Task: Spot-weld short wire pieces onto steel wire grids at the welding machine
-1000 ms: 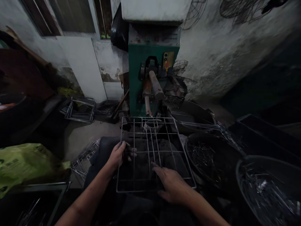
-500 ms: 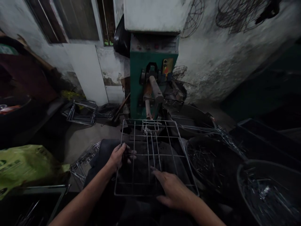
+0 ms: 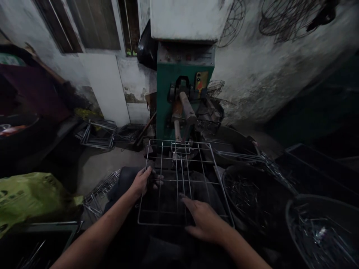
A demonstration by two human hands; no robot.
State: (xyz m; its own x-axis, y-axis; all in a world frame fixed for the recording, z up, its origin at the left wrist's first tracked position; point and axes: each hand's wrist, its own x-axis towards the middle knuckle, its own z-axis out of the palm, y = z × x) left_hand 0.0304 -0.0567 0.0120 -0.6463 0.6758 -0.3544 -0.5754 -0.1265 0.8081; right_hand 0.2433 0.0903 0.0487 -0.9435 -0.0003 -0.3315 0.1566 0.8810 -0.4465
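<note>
A square wire grid rack [image 3: 196,160] lies flat across my lap, its far edge under the arm of a green machine [image 3: 183,93]. My left hand [image 3: 143,182] is closed round the rack's left edge wire. My right hand [image 3: 206,222] rests on the near part of the rack with fingers curled over the wires. A small wire piece [image 3: 181,147] sits at the rack's far middle, close to the machine's metal arm [image 3: 187,108].
Dark round tubs of short metal wires stand at right [image 3: 252,194] and far right [image 3: 322,231]. Stacked wire racks [image 3: 98,134] lie on the floor at left. A green sack [image 3: 30,196] sits at lower left. Wire baskets hang on the wall [image 3: 280,18].
The rack has slid slightly forward, its far edge nearer the machine. Both hands keep their hold in the same places; the view shifted a little.
</note>
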